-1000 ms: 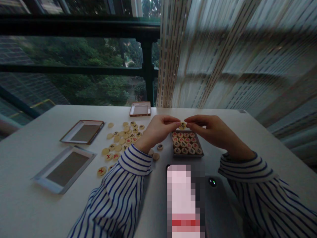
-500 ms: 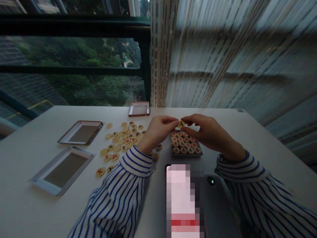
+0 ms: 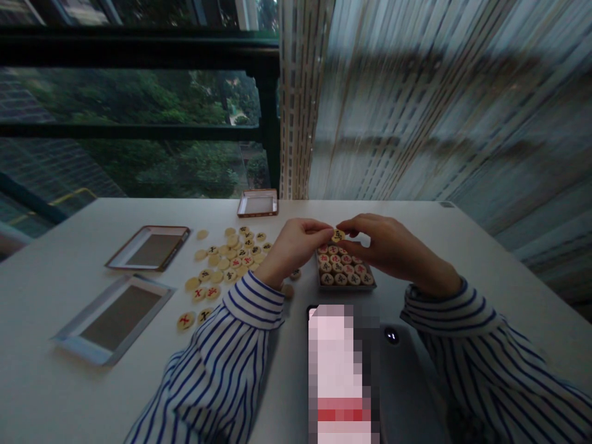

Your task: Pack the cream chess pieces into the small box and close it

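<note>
Between the fingertips of my left hand and my right hand is a xiangqi piece with a black character facing me. Both hands pinch it from opposite sides. It is held just above the far edge of a small box. Inside the box, round pieces with red and black characters stand in neat rows; the far part is partly hidden by my hands. Left of my left wrist, a loose pile of xiangqi pieces spreads over the white table, some face up and some blank side up.
Two shallow trays, a brown-rimmed one and a grey one, lie at the left. Another small tray sits near the table's far edge. In front of me are a phone with a blurred screen and a dark flat device.
My hands and the piece between them have dipped very slightly toward the box. Otherwise the view has only shifted a little.
</note>
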Available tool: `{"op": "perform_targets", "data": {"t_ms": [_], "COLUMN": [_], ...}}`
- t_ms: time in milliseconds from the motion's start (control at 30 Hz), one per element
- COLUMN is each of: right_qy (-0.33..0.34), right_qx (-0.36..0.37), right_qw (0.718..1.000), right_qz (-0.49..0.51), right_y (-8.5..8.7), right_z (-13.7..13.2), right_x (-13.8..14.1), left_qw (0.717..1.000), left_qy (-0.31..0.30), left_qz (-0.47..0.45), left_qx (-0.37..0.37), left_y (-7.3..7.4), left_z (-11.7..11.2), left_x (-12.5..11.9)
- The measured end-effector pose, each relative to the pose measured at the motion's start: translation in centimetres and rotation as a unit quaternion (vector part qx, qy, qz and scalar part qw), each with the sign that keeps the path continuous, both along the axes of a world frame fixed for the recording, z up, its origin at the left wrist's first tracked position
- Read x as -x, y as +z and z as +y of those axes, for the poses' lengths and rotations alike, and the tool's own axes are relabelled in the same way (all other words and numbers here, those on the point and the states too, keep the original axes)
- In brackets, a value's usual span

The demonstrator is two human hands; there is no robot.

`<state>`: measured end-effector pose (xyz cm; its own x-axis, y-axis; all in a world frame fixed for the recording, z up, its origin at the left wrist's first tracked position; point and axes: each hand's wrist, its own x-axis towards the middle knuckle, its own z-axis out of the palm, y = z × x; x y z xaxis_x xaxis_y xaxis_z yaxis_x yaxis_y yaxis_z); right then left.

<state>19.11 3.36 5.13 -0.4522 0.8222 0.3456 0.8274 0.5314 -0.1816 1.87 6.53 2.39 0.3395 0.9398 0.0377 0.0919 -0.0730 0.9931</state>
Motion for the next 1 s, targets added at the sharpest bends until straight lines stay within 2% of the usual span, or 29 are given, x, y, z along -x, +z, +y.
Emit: {"op": "perform_targets", "data": {"t_ms": [400, 567, 700, 833, 1000], "right_qy": [0.009, 0.014, 0.012, 0.003, -0.005], "right_qx": [0.006, 0.023, 0.032, 0.049, 0.085], "right_qw": [1.000, 0.998, 0.997, 0.995, 0.990], "right_qz": [-0.019, -0.048, -0.074, -0.086, -0.111], "right_y": [0.0, 0.1, 0.2, 0.4, 0.0], "right_z": [0.1, 0.0, 0.0, -0.1, 0.2], "right_x": [-0.1, -0.2, -0.3, -0.4, -0.8], "left_qw": [1.000, 0.999, 0.996, 0.991, 0.962], "left_qy": [-0.001, -0.031, -0.056, -0.055, -0.057], "left_qz": [0.006, 0.033, 0.065, 0.118, 0.234], "left_qx": [0.013, 0.011, -0.007, -0.040, -0.129], "left_y": [0.1, -0.2, -0.4, -0.5, -0.5], "left_z": [-0.2, 0.0, 0.2, 0.4, 0.5], "left_x": [-0.1, -0.1, 0.0, 0.2, 1.0]}}
